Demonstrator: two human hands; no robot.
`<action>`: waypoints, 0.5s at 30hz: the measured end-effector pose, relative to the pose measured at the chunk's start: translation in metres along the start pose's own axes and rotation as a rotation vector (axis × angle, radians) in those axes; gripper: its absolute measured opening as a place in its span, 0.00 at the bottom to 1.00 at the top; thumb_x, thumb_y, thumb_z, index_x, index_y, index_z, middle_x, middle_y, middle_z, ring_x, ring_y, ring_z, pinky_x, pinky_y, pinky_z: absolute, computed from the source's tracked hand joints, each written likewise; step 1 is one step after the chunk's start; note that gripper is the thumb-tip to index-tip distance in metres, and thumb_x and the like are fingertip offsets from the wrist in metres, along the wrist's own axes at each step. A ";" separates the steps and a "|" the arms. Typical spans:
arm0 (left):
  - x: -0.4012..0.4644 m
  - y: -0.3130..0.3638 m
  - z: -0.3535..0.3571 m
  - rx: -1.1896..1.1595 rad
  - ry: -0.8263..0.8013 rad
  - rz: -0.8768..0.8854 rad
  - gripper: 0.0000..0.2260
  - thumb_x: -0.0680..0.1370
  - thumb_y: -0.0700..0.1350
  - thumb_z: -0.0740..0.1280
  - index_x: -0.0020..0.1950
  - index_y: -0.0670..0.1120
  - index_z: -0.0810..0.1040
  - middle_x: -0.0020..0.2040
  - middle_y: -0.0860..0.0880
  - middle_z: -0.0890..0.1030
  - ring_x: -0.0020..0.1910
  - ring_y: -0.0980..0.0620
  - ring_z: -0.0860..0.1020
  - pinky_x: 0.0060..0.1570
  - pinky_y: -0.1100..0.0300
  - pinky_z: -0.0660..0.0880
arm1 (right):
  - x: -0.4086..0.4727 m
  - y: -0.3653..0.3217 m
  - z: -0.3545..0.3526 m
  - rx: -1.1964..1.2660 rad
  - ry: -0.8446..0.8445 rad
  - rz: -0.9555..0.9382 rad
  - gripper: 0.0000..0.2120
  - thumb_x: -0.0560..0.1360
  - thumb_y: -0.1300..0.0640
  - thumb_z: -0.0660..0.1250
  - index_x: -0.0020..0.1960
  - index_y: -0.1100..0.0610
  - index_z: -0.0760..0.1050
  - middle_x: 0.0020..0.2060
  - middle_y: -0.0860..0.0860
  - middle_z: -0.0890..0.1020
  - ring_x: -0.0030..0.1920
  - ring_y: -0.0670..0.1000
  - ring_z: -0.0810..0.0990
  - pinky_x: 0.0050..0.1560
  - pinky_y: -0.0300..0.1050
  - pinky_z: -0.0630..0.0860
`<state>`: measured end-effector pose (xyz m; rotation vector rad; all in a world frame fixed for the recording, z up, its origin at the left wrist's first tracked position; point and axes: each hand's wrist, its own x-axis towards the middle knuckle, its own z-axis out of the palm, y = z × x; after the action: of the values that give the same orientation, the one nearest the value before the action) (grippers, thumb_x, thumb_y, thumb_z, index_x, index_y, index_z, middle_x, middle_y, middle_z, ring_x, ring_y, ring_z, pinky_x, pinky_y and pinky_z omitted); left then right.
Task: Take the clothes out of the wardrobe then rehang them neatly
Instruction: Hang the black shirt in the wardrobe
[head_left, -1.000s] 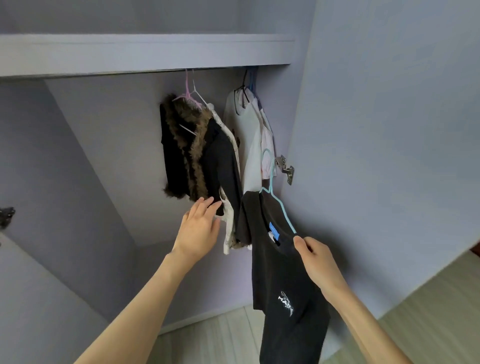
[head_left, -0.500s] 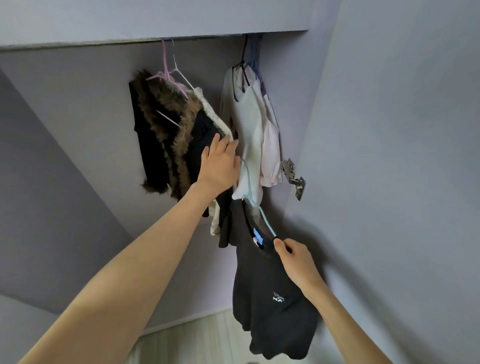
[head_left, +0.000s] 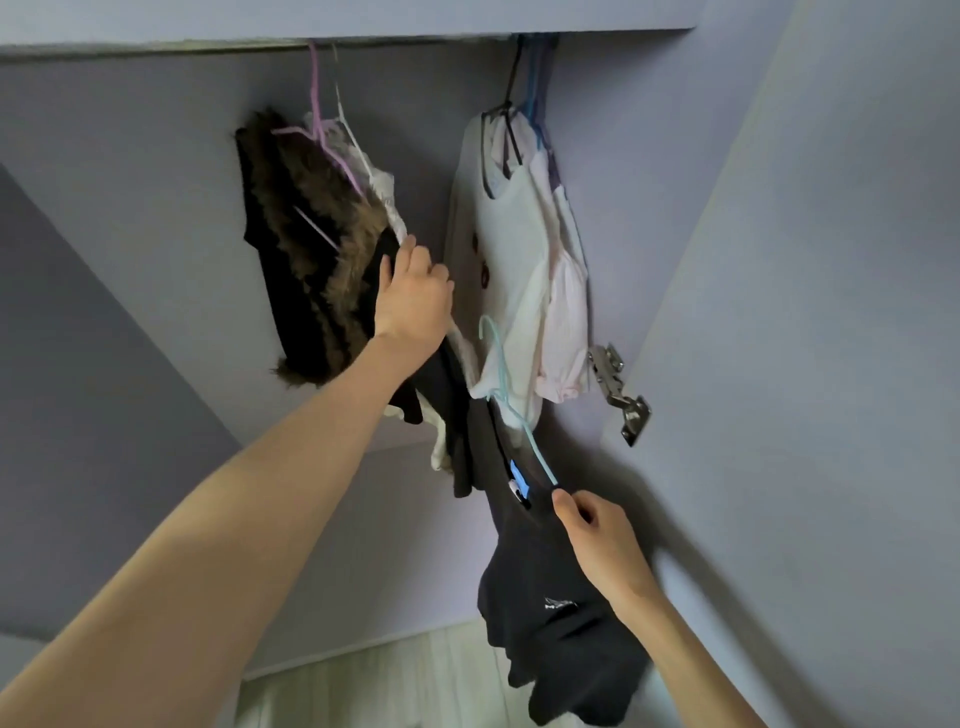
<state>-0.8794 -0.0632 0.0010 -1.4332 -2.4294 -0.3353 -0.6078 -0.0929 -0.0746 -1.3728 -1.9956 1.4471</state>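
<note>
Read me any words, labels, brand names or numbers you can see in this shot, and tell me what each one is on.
None can be read.
Small white print on the front of the black T-shirt: too small and blurred to read.
Blue tag inside the T-shirt's collar: no legible text.
Hanging clothes, hangers and the metal hinge: no writing visible.

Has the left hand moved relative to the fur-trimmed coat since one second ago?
Yes. The left hand has risen from the fur-trimmed coat's lower hem to grip the clothes beside its fur collar.
</note>
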 end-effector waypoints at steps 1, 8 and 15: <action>-0.009 -0.012 0.003 -0.027 0.092 -0.019 0.09 0.80 0.39 0.59 0.54 0.36 0.75 0.59 0.36 0.72 0.72 0.40 0.61 0.66 0.44 0.65 | 0.001 -0.001 0.002 -0.006 -0.013 -0.002 0.19 0.78 0.54 0.60 0.32 0.58 0.60 0.24 0.47 0.61 0.24 0.44 0.58 0.24 0.35 0.59; -0.031 -0.079 -0.031 -0.090 0.282 -0.255 0.06 0.77 0.38 0.63 0.54 0.38 0.73 0.54 0.37 0.71 0.52 0.37 0.72 0.33 0.46 0.74 | 0.010 -0.026 0.041 -0.018 -0.058 0.011 0.18 0.79 0.54 0.59 0.32 0.58 0.64 0.25 0.49 0.66 0.25 0.44 0.62 0.24 0.34 0.60; -0.035 -0.111 -0.048 -0.516 0.261 -0.560 0.14 0.82 0.48 0.55 0.59 0.37 0.65 0.50 0.34 0.77 0.46 0.34 0.76 0.38 0.53 0.65 | 0.028 -0.065 0.069 0.106 0.054 0.069 0.20 0.79 0.54 0.59 0.30 0.55 0.57 0.25 0.48 0.60 0.27 0.47 0.58 0.29 0.41 0.56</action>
<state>-0.9550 -0.1607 0.0273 -0.7483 -2.5761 -1.2618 -0.7034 -0.1097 -0.0556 -1.4320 -1.8286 1.5058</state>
